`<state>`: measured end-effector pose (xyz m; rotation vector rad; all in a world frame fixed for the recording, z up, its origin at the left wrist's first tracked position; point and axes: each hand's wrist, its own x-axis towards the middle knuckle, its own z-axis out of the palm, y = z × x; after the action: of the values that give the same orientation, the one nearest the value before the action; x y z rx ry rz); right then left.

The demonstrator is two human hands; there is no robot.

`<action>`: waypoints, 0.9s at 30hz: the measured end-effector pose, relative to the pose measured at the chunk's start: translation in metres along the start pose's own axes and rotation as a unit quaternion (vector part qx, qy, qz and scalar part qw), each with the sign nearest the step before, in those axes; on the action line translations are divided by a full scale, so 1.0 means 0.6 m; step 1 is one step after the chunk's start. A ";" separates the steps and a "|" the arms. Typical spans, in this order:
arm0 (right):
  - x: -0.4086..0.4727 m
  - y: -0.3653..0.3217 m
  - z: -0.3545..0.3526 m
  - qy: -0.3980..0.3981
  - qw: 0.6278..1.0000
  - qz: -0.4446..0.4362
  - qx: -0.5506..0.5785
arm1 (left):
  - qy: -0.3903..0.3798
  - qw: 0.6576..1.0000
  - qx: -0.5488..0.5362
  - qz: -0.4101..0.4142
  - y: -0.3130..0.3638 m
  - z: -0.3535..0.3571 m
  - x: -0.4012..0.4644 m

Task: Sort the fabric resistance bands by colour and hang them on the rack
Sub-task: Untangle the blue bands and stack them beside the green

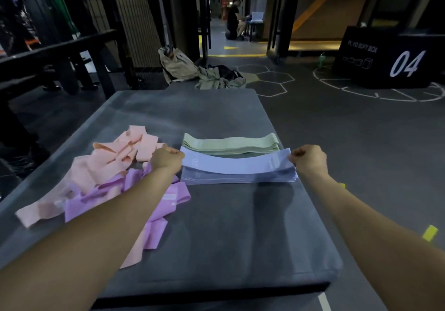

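A blue band (pixel 237 165) is stretched flat between my hands just above a neat stack of blue bands (pixel 238 178). My left hand (pixel 167 160) pinches its left end and my right hand (pixel 309 160) pinches its right end. Behind it lies a tidy stack of green bands (pixel 231 144). To the left, a loose heap of peach bands (pixel 108 163) and several purple bands (pixel 144 197) lie tangled together, partly hidden under my left forearm. All of them rest on a dark grey padded platform (pixel 228 233). No rack for hanging can be made out.
A black plyo box marked 04 (pixel 390 57) stands at the back right. Beige bags and clothes (pixel 199 72) lie on the floor behind the platform. A dark metal frame (pixel 60 57) stands at the left. A person (pixel 234 21) crouches far down the corridor.
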<state>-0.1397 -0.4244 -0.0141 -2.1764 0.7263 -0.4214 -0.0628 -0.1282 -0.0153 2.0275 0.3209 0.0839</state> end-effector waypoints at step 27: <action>0.009 0.026 0.043 0.060 0.961 -0.124 -0.239 | 0.003 0.962 0.237 0.133 -0.034 0.031 0.017</action>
<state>-0.1281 -0.4209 -0.0420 -2.7339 0.6726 -0.5544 -0.0532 -0.1329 -0.0425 2.5395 0.0708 0.1945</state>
